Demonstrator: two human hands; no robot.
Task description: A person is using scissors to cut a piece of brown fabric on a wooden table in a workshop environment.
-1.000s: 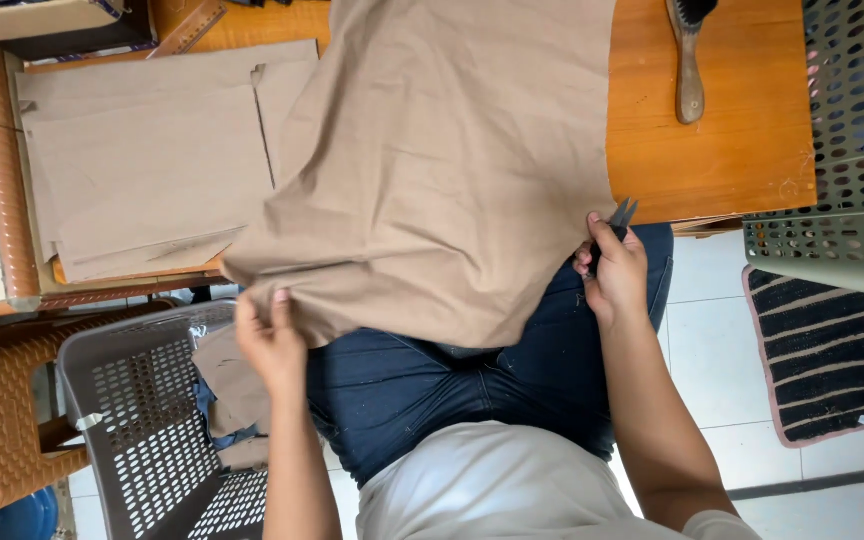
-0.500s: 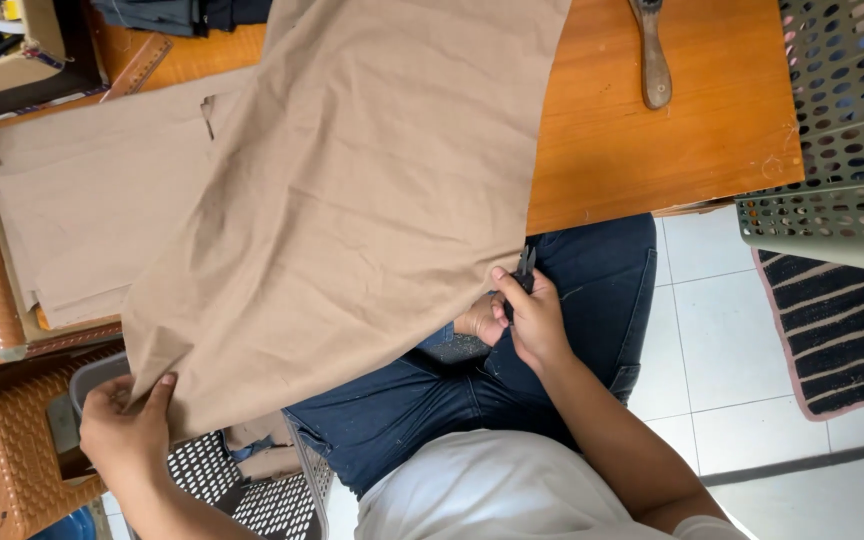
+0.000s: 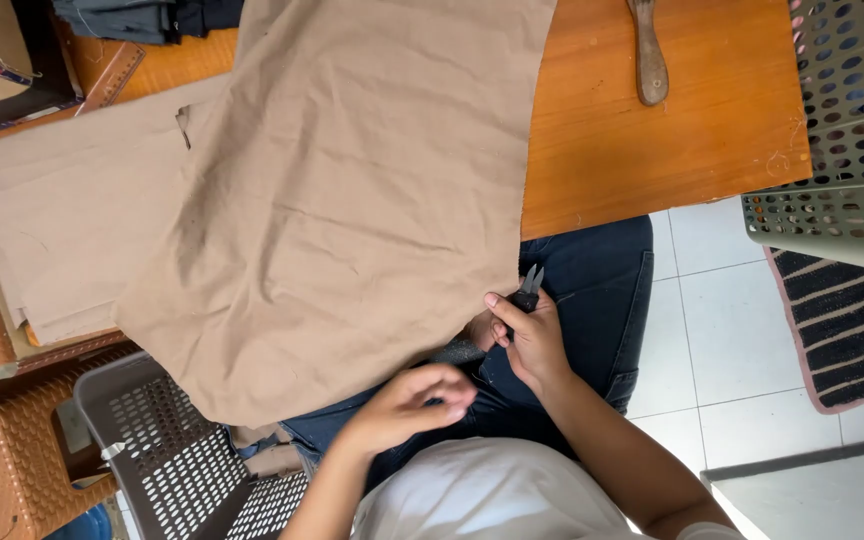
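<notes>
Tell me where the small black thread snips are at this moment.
In the head view, the thread snips are in the right hand, right of centre, at the edge of the tan cloth, just below the wooden table.

Tan cloth [image 3: 352, 200]: matt woven fabric, lightly creased, edge at right fingers [image 3: 497, 310]. Snips [image 3: 529, 288] in those fingers: dark metal blades, dull. Table [image 3: 652, 150]: orange wood, smooth, semi-gloss. Crate [image 3: 152, 440] beside left hand [image 3: 407, 405]: grey perforated plastic, matt. Jeans [image 3: 592, 290] under fingers: dark denim. Floor [image 3: 702, 330]: glossy white tile.
</notes>
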